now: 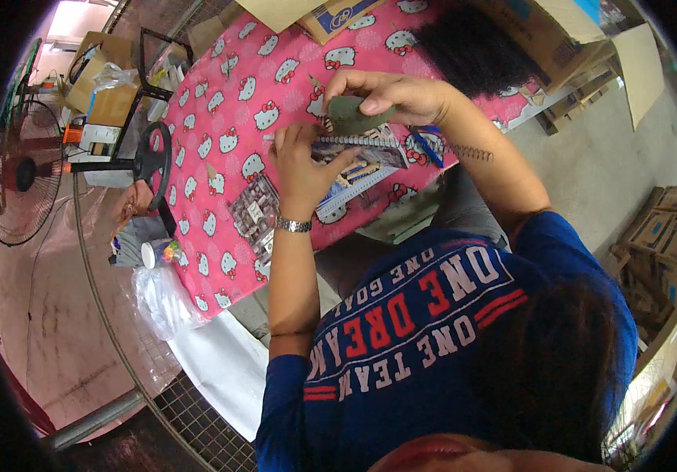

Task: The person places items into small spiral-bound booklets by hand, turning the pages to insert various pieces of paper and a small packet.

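Observation:
My left hand (304, 164), with a metal watch at its wrist, grips a spiral-bound booklet (382, 153) by its left end, fingers over the coil edge. A black wire coil (470, 150) runs along that edge and sticks out past its right end. Above the coil, my right hand (405, 96) pinches a dark green, rounded pad-like piece (356, 117) between thumb and fingers; its exact kind I cannot make out. Below the booklet lies a blue-and-white printed one (362, 189). A grey printed booklet (254, 208) lies left of my left wrist. Something blue (426, 147) lies near the right end.
A pink patterned cloth (217, 169) covers the table. At its far right lies a pile of thin black strands (476, 51) beside an open cardboard box (547, 35). A fan (25, 173) stands at left. Stacked cartons (665, 224) stand on the right.

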Demonstrator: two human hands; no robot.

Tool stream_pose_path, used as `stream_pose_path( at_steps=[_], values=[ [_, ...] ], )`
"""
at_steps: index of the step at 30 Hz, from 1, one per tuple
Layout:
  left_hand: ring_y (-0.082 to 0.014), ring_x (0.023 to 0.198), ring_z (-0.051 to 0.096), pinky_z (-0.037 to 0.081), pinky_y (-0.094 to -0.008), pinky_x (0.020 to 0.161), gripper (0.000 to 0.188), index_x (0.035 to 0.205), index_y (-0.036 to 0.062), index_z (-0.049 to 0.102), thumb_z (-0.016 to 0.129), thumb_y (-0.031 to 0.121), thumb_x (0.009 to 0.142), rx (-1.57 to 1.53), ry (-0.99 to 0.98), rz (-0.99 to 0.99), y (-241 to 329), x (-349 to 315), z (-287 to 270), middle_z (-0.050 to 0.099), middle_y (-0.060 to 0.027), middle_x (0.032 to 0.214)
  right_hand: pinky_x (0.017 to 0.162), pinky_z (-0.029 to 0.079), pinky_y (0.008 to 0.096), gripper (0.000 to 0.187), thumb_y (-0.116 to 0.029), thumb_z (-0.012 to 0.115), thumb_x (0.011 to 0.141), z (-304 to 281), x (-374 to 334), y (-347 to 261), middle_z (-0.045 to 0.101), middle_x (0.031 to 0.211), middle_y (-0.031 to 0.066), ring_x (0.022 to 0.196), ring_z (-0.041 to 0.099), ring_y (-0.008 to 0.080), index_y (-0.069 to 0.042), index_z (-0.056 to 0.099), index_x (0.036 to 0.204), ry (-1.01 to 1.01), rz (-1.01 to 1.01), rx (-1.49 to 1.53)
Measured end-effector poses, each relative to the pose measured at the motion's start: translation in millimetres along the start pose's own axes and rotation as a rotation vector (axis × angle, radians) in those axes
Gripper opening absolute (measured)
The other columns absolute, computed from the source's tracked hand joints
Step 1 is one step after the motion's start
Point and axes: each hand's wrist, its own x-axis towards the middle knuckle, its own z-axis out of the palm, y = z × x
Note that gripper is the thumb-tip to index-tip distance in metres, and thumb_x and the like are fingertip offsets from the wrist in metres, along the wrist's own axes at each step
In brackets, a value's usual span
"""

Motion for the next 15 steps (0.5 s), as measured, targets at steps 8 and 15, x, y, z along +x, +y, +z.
stream_pose_path(
  at_steps=[8, 15],
  values=[
    [-0.0303, 0.094, 0.052, 0.04, -0.0428, 0.083, 0.057, 0.089, 0.0035, 0.06, 0.088, 0.041, 0.057, -0.04, 0.021, -0.024, -3, 1, 1, 0.059, -0.0098, 0.091, 0.085, 0.046, 0.0272, 0.038, -0.028, 0.065, 0.087, 9, 5, 1, 0.06, 0.11, 0.0019, 0.104, 0.053, 0.0095, -0.009, 0.058, 0.119, 0.03, -0.104, 0.266],
    [-0.0316, 0.093, 0.055, 0.044, -0.041, 0.08, 0.051, 0.095, -0.0004, 0.059, 0.086, 0.029, 0.064, -0.097, 0.007, -0.093, -15, -5, -9, 0.059, -0.0125, 0.091, 0.088, 0.045, 0.0285, 0.035, -0.024, 0.066, 0.088, 8, 20, 4, 0.063, 0.109, 0.0017, 0.101, 0.058, 0.0115, -0.009, 0.058, 0.119, 0.023, -0.132, 0.458]
  ],
)
